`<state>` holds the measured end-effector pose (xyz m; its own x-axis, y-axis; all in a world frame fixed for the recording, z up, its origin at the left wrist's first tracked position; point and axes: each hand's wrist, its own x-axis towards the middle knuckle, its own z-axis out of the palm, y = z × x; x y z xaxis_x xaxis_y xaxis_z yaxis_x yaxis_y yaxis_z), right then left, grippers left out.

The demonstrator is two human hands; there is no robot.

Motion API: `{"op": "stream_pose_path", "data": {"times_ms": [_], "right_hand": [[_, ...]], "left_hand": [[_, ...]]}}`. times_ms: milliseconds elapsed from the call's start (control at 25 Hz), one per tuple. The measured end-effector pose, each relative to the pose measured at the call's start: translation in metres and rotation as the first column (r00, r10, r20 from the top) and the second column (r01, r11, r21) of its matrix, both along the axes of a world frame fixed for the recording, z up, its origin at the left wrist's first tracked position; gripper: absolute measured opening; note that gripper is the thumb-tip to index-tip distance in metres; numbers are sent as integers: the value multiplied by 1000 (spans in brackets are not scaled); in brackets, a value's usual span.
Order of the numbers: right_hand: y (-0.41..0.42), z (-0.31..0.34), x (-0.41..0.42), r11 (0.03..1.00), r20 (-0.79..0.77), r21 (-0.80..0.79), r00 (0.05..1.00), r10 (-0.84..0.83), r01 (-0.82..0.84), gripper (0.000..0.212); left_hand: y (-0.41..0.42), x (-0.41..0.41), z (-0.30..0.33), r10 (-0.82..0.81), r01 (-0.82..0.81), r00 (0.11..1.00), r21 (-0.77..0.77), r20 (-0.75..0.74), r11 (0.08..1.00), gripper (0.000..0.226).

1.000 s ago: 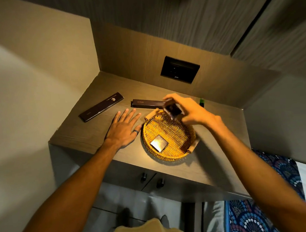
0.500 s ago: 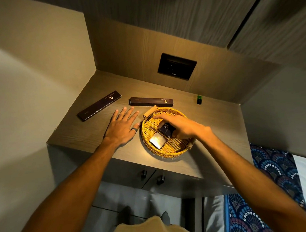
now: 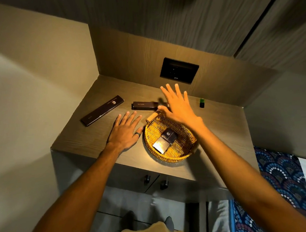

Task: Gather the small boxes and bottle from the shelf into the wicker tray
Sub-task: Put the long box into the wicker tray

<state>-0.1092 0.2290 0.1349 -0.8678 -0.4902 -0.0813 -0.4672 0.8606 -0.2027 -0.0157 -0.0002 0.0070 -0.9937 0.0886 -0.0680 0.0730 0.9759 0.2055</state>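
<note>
A round wicker tray (image 3: 178,154) sits near the front of the wooden shelf (image 3: 95,136). Two small boxes lie in it: a dark one with a logo (image 3: 170,135) and a shiny one (image 3: 160,145) overlapping it. My right hand (image 3: 177,107) hovers over the tray's far rim, fingers spread, holding nothing. It partly covers a long dark box (image 3: 144,105) behind the tray. A second long dark box (image 3: 102,110) lies further left. A small green-capped bottle (image 3: 202,103) stands at the back right. My left hand (image 3: 125,131) rests flat on the shelf left of the tray.
A black socket plate (image 3: 179,70) is set in the back panel. Walls close the shelf at left and behind. Two cabinet knobs (image 3: 156,181) sit below the front edge. A patterned blue cloth (image 3: 283,184) lies at lower right.
My right hand set the dark logo box down in the tray beside the shiny box, let go, and rose toward the back of the shelf. My left hand stayed flat.
</note>
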Motion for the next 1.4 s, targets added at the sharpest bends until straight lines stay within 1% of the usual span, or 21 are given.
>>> {"op": "stream_pose_path", "data": {"times_ms": [40, 80, 160, 200, 280, 320, 400, 520, 600, 680, 760, 800, 840, 880, 920, 1000, 1040, 1160, 1200, 1320, 1400], "right_hand": [[-17, -2, -6, 992, 70, 65, 991, -116, 112, 76], [-33, -6, -12, 974, 172, 113, 961, -216, 199, 74], [-57, -8, -23, 941, 344, 165, 877, -336, 296, 70], [-66, -8, -28, 929, 387, 200, 846, -367, 312, 70], [-77, -7, -36, 905, 399, 297, 821, -407, 304, 72], [-80, -7, -39, 893, 386, 328, 819, -424, 307, 70], [-83, -11, -44, 893, 334, 293, 838, -432, 343, 57], [-79, -8, -52, 925, 215, 163, 902, -373, 344, 42], [-67, 9, -57, 964, 121, 93, 958, -261, 251, 41], [-40, 32, -60, 995, -11, 50, 996, -83, 83, 45], [0, 49, -58, 984, -90, -22, 981, 172, -175, 46], [24, 53, -54, 951, -86, -53, 950, 299, -304, 44], [46, 54, -46, 919, -49, -47, 920, 390, -392, 43], [67, 51, -37, 903, 7, 3, 903, 429, -429, 45], [82, 46, -28, 902, 72, 70, 904, 422, -427, 51], [101, 30, -12, 910, 171, 175, 922, 348, -376, 60], [107, 22, -5, 911, 188, 194, 925, 330, -365, 60], [110, 6, 8, 893, 189, 218, 915, 357, -394, 54], [109, 3, 9, 895, 196, 221, 917, 348, -387, 54], [112, 5, 14, 933, 250, 190, 934, 254, -305, 64], [108, 18, 18, 963, 227, 68, 944, 241, -262, 67]], "left_hand": [[0, 0, 0, 1, -1, 1000, 0, 1, 1000, 65], [1, 0, 0, 1, -1, 1000, -2, 3, 1000, 65], [1, 0, 2, 1, -1, 1000, -4, 5, 1000, 65], [1, -1, 2, 4, -4, 1000, -4, 3, 1000, 65], [1, 0, 2, 4, -4, 1000, 2, 0, 1000, 65], [1, 0, 2, 2, -2, 1000, 2, 0, 1000, 65], [0, 0, 2, -1, 1, 1000, 7, -5, 1000, 65], [-2, -1, 3, -2, 2, 1000, 17, -10, 1000, 65], [-3, -1, 4, -2, 2, 1000, 13, -5, 1000, 65], [-3, -1, 4, -4, 4, 1000, -2, -12, 1000, 64], [-2, -1, 4, -8, 8, 1000, -3, -24, 1000, 64], [-3, 0, 4, -9, 9, 1000, -4, -28, 1000, 64], [-2, 0, 4, -8, 8, 1000, -5, -30, 1000, 64], [-1, 1, 4, -5, 5, 1000, -7, -30, 1000, 64], [0, 2, 4, -2, 2, 1000, -7, -27, 1000, 64], [1, 3, 6, 1, -1, 1000, -10, -18, 1000, 64], [2, 3, 8, -2, 1, 1000, -15, -14, 1000, 64], [3, 6, 9, 0, 0, 1000, -25, -8, 1000, 63], [3, 7, 10, 3, -3, 1000, -18, -6, 1000, 63], [5, 10, 11, 14, -14, 1000, 12, -7, 1000, 62], [7, 11, 12, 28, -28, 1000, 8, -9, 1000, 62]]}}
